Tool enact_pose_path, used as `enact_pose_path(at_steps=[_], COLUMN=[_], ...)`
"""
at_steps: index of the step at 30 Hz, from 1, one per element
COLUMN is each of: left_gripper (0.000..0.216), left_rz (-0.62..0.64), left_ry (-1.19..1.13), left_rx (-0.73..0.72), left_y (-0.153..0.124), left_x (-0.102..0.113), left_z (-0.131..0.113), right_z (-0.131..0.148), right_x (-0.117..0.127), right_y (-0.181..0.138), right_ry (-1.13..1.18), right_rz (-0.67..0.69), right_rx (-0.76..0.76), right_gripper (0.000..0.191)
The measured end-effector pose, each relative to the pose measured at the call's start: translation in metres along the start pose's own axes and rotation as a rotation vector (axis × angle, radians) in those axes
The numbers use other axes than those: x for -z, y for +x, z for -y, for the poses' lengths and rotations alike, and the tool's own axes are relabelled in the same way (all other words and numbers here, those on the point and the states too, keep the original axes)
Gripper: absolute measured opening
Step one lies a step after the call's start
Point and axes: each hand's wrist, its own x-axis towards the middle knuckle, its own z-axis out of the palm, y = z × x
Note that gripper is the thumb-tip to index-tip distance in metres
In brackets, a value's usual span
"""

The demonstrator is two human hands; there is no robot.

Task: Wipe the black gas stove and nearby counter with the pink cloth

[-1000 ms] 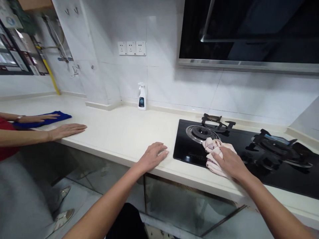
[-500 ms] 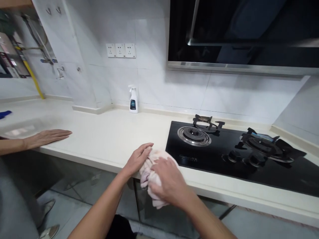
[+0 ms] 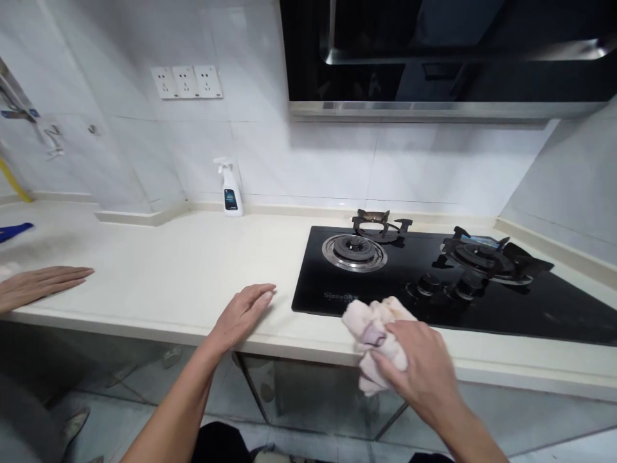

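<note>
A crumpled pale pink cloth (image 3: 380, 344) is bunched in my right hand (image 3: 424, 366), at the counter's front edge. Its upper part touches the front rim of the black gas stove (image 3: 385, 283), and its lower part hangs past the edge. My left hand (image 3: 243, 315) rests on the cream countertop (image 3: 193, 270), left of the stove, with nothing in it and its fingers stretched out. On the stove, the left burner (image 3: 354, 251) is bare, and its pan support (image 3: 380, 222) sits behind it. The right burner (image 3: 482, 254) has a dark support on it.
A white spray bottle (image 3: 231, 193) stands against the tiled wall under the sockets (image 3: 187, 82). Another person's hand (image 3: 43, 286) lies flat on the counter at far left, near a blue item (image 3: 15, 231). A black range hood (image 3: 434, 58) overhangs the stove.
My right hand has carried the cloth rightward, away from my left hand to the stove's front edge. My left hand has let go of it. The view has swung right.
</note>
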Motion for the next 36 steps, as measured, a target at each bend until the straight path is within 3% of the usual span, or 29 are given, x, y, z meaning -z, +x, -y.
enact_pose_path(at_steps=[7, 9, 12, 16, 19, 22, 25, 28, 32, 36], left_gripper=[0.055, 0.054, 0.051, 0.048, 0.047, 0.044, 0.041, 0.039, 0.037, 0.035], left_rz=[0.006, 0.012, 0.012, 0.012, 0.007, -0.005, -0.022, -0.025, -0.022, -0.034], left_ry=[0.079, 0.094, 0.105, 0.104, 0.098, 0.089, 0.092, 0.104, 0.1, 0.104], left_rx=[-0.022, -0.022, -0.031, -0.035, -0.034, -0.031, -0.036, -0.043, -0.028, -0.064], left_y=[0.001, 0.001, 0.0, 0.0, -0.002, -0.004, -0.006, -0.008, -0.009, -0.01], left_x=[-0.001, -0.002, -0.003, -0.004, -0.006, -0.007, -0.007, -0.008, -0.008, -0.011], left_z=[0.004, 0.003, 0.004, 0.008, 0.01, 0.009, 0.008, 0.008, 0.009, 0.01], right_z=[-0.113, -0.123, -0.107, -0.051, -0.015, 0.001, -0.003, -0.022, -0.048, -0.068], right_x=[0.045, 0.053, 0.054, 0.034, 0.012, -0.007, -0.017, -0.02, -0.026, -0.038], right_y=[-0.032, -0.029, -0.011, 0.034, 0.07, 0.094, 0.103, 0.112, 0.134, 0.156], right_ry=[-0.107, -0.129, -0.035, 0.225, 0.231, 0.117, 0.049, -0.091, -0.319, -0.361], right_rz=[-0.081, -0.053, 0.042, 0.037, -0.019, 0.075, 0.237, 0.3, 0.297, 0.287], right_rx=[-0.421, -0.59, -0.739, -0.528, -0.283, -0.065, 0.062, 0.018, -0.167, -0.333], right_gripper=[0.052, 0.059, 0.06, 0.048, 0.044, 0.04, 0.039, 0.036, 0.03, 0.03])
